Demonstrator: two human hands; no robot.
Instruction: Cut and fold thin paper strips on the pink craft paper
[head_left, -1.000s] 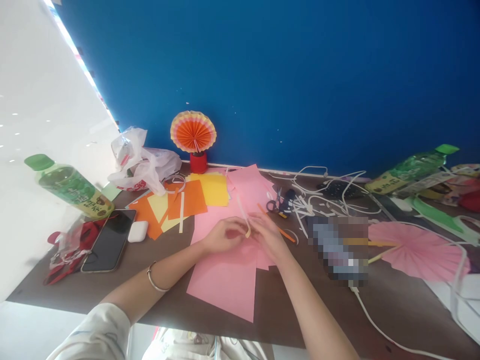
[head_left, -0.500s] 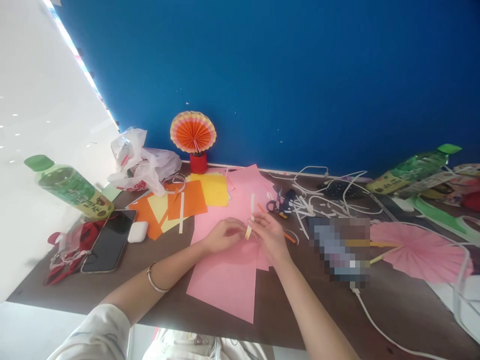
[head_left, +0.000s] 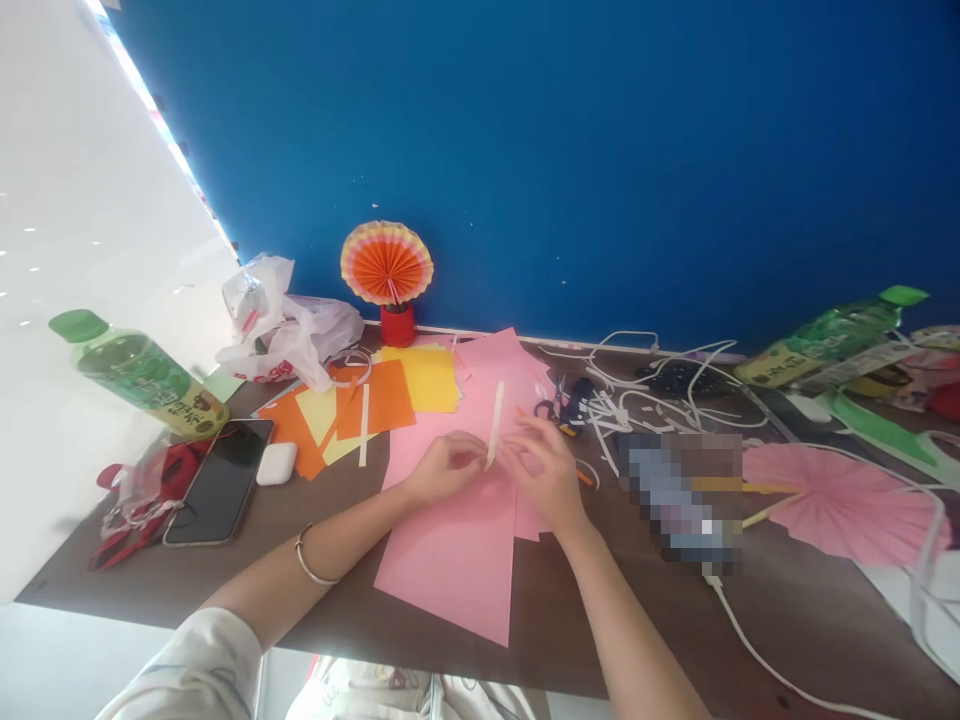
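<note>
Well, the left hand (head_left: 444,468) pinched the lower end of a pale paper strip (head_left: 493,420), which stood nearly upright over the pink sheet (head_left: 457,560) on the desk (head_left: 337,545). The right hand (head_left: 546,470) sat just beside it, and I couldn't tell whether it gripped. The work looked midway: an orange fan (head_left: 386,262) stood finished at the far wall, a pink fan (head_left: 832,500) lay right, and the strip was joined to nothing. The green bottle (head_left: 142,375) bore a label too blurred to read.
</note>
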